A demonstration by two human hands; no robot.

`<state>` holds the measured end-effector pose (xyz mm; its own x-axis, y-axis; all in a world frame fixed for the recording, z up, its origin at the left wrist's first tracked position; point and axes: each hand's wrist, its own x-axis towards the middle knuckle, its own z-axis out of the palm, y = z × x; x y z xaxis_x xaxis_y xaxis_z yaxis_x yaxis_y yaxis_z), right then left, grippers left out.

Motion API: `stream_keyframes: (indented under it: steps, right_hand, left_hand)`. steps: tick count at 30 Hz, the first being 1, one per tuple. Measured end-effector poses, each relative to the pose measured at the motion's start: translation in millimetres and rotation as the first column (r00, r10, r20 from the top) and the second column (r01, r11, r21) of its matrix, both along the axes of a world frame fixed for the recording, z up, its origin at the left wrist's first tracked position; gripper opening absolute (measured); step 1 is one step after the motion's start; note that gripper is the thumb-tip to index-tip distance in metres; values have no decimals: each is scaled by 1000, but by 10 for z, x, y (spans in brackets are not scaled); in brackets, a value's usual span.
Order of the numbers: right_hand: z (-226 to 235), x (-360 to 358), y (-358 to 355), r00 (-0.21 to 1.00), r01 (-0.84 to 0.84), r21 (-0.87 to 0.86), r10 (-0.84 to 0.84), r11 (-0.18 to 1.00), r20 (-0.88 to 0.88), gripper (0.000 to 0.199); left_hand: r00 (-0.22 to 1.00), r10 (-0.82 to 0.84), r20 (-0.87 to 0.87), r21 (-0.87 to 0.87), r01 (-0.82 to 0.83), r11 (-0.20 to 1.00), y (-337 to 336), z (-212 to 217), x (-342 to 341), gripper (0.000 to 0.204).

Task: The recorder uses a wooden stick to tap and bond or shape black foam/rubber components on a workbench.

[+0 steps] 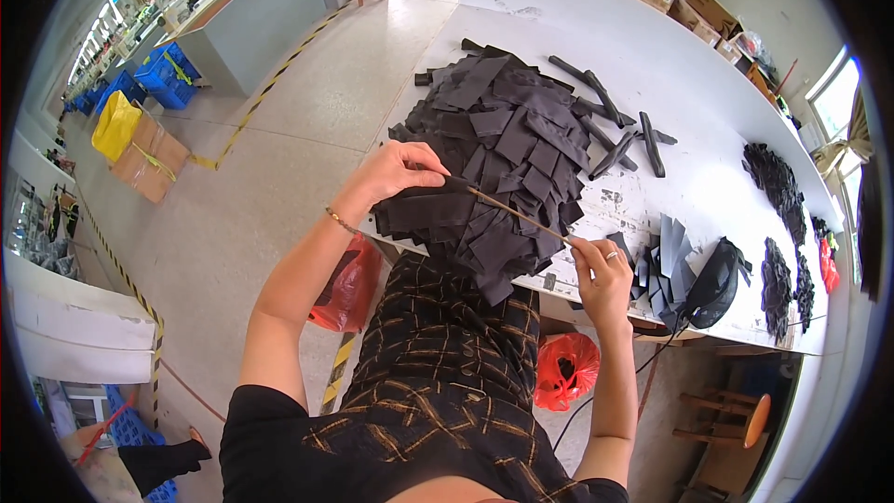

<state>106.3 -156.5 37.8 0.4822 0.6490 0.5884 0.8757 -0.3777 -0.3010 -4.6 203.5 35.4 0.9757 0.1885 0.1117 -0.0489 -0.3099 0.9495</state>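
My left hand (pixel 410 170) is closed in a pinch on a small black fabric piece (pixel 456 184) above the near left part of a big pile. Between thumb and fingers my right hand (pixel 602 278) grips the end of a thin brown stick (pixel 521 215). The stick slants up to the left, and its far tip meets the held fabric; whether it goes inside cannot be made out. Beneath both hands spreads the pile of flat black fabric pieces (pixel 512 135), some overhanging the table's near edge. Several narrow black tube-like pieces (pixel 653 144) lie to its right.
On the white table (pixel 596 33), right of my right hand, are grey strips (pixel 663 256) and a black pouch-like item (pixel 719 284). Darker heaps (pixel 776 279) lie farther right. Red plastic bags (pixel 566 371) sit below the edge. A wooden stool (pixel 731 419) stands lower right.
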Motion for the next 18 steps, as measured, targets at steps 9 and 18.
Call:
stream_keyframes:
  steps: [9, 18]
  right_hand:
    - [-303, -393, 586, 878, -196, 119, 229, 973, -421, 27]
    - [-659, -741, 796, 664, -111, 251, 260, 961, -701, 16]
  left_hand:
    - [868, -423, 261, 725, 113, 679, -955, 411, 0, 12]
    - [957, 157, 243, -917, 174, 359, -1157, -304, -117, 37]
